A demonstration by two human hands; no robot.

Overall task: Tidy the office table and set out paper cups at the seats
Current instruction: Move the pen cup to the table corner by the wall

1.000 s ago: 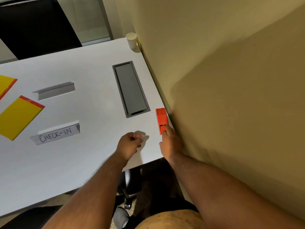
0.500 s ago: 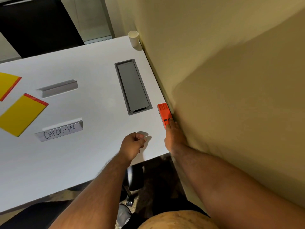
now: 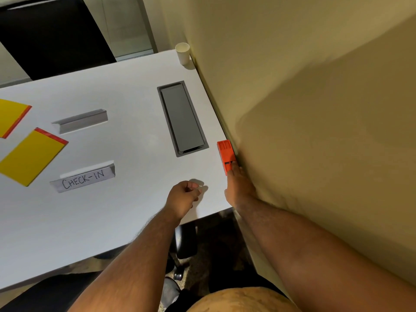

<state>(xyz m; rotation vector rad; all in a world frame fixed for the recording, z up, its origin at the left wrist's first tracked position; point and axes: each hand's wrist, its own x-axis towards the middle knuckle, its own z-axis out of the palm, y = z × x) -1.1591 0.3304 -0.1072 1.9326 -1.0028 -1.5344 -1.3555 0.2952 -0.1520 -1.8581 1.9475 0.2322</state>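
A white paper cup (image 3: 182,52) stands upright at the far right corner of the white table (image 3: 135,154), next to the wall. An orange stapler-like block (image 3: 225,153) lies flat along the table's right edge, against the wall. My right hand (image 3: 239,188) reaches forward beside the wall with its fingertips on the block's near end; the thumb is hidden. Left of it, my left hand (image 3: 183,197) hovers over the table's near edge, curled into a loose fist with nothing in it.
A grey recessed cable box (image 3: 182,118) sits between the cup and the block. A "CHECK-IN" sign (image 3: 83,180), a blank tent sign (image 3: 81,120) and two yellow folders (image 3: 33,156) lie to the left. A black chair (image 3: 51,37) stands beyond the table.
My right hand has slid the orange block a little farther along the table edge, tighter against the wall. My left fist has stayed where it was.
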